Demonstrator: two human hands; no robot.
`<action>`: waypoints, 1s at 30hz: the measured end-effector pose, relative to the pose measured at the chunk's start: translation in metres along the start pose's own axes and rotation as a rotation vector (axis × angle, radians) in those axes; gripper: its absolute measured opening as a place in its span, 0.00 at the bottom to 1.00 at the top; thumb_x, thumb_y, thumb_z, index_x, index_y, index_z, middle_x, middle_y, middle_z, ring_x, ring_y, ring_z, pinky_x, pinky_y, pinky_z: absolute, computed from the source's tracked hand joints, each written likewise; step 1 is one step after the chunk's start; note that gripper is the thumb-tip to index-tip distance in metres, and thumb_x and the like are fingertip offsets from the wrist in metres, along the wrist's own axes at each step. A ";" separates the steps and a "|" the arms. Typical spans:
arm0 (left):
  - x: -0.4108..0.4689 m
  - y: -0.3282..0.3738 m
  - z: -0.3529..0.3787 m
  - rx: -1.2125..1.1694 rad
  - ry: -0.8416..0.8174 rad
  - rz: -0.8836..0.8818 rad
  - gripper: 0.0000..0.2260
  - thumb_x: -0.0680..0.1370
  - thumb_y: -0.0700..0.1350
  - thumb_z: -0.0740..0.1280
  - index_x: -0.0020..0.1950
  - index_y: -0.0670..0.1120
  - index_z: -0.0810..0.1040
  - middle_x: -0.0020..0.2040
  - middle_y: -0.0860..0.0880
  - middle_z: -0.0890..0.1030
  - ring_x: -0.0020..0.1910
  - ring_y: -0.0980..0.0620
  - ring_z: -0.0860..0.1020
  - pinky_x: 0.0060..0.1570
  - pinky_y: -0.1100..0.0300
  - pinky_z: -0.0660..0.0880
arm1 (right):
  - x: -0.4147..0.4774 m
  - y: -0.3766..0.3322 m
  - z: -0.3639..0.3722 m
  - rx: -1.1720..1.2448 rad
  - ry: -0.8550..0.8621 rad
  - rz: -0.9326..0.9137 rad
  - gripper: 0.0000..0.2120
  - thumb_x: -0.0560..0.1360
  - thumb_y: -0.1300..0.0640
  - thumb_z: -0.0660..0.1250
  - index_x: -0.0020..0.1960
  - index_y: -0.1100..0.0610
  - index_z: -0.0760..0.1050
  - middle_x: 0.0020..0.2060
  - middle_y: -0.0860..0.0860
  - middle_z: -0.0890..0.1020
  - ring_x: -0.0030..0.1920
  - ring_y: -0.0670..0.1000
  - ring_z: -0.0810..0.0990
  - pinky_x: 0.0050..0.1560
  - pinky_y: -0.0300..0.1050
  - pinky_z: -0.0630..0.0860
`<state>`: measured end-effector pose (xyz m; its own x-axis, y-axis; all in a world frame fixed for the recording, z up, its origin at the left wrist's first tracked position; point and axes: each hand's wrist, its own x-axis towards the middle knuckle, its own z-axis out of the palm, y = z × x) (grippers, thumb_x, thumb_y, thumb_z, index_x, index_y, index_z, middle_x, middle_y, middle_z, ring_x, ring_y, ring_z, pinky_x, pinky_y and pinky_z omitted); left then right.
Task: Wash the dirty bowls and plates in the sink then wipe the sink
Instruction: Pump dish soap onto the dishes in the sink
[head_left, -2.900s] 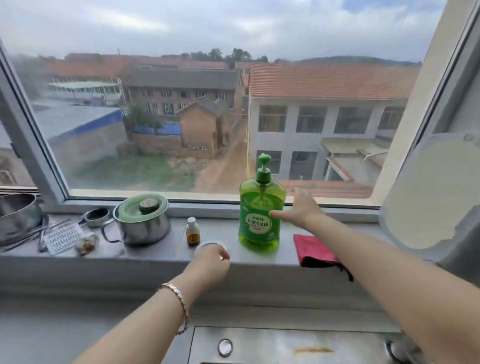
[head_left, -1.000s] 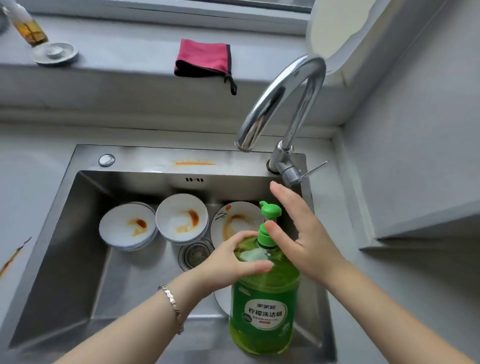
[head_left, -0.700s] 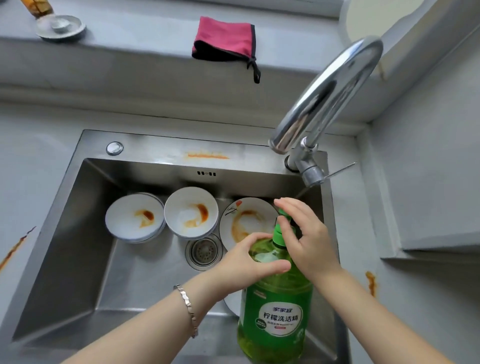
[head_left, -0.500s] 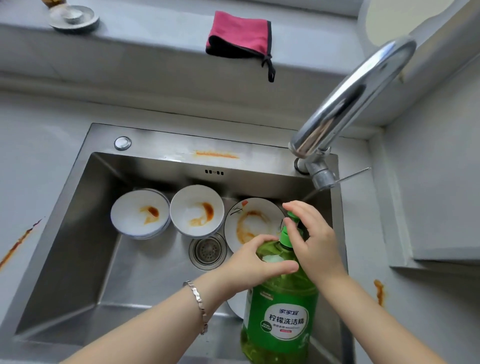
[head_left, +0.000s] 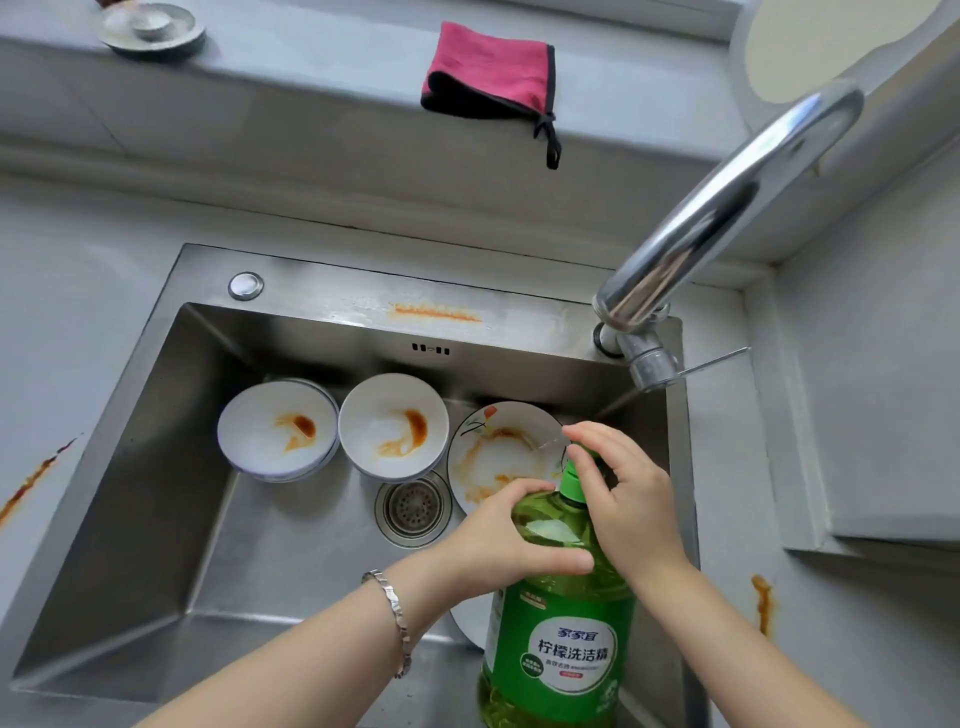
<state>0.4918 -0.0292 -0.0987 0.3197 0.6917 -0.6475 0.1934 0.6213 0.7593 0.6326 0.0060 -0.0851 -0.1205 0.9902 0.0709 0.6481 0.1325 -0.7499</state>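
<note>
A steel sink (head_left: 171, 467) holds two white bowls stained orange, a left bowl (head_left: 275, 431) and a middle bowl (head_left: 392, 426). Beside them on the right lies a sauce-smeared plate (head_left: 493, 457). Another white plate (head_left: 470, 621) shows partly under my arm. Over the sink's right side a green dish-soap bottle (head_left: 563, 634) is held up. My left hand (head_left: 511, 540) grips its shoulder. My right hand (head_left: 618, 493) presses down on the pump head, which it hides. A thin jet of soap runs from the pump onto the plate.
The drain strainer (head_left: 412, 509) sits mid-sink. A chrome faucet (head_left: 727, 208) arches over the right rear corner. A pink cloth (head_left: 488, 73) hangs on the ledge behind, with a small metal lid (head_left: 150, 26) to its left. Orange smears mark the sink's back rim (head_left: 436, 312) and the counter (head_left: 31, 483).
The bottle came off the windowsill and is now held over the sink. My right hand has closed over the pump and pushed it down, and soap now squirts out.
</note>
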 end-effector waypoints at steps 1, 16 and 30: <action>0.000 -0.002 0.000 0.013 -0.009 0.015 0.41 0.55 0.54 0.80 0.66 0.54 0.69 0.57 0.54 0.78 0.55 0.60 0.78 0.54 0.65 0.75 | 0.000 -0.001 -0.001 0.011 0.000 0.010 0.11 0.75 0.64 0.65 0.55 0.57 0.80 0.50 0.44 0.78 0.53 0.24 0.69 0.55 0.20 0.64; -0.067 0.009 0.050 0.057 0.174 0.200 0.38 0.49 0.62 0.78 0.57 0.64 0.71 0.55 0.59 0.79 0.56 0.61 0.77 0.59 0.58 0.74 | -0.038 -0.046 -0.073 0.172 0.059 -0.032 0.12 0.71 0.58 0.68 0.54 0.49 0.77 0.51 0.39 0.79 0.54 0.37 0.77 0.56 0.27 0.71; -0.097 -0.017 0.079 -0.034 0.093 0.016 0.37 0.47 0.60 0.78 0.55 0.59 0.73 0.50 0.59 0.80 0.49 0.64 0.80 0.53 0.67 0.75 | -0.091 -0.029 -0.068 0.159 0.018 0.103 0.09 0.73 0.57 0.67 0.51 0.47 0.79 0.48 0.35 0.78 0.53 0.32 0.76 0.53 0.23 0.69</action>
<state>0.5312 -0.1360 -0.0435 0.2347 0.7319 -0.6397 0.1565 0.6211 0.7680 0.6756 -0.0847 -0.0248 -0.0455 0.9990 -0.0011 0.5295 0.0232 -0.8480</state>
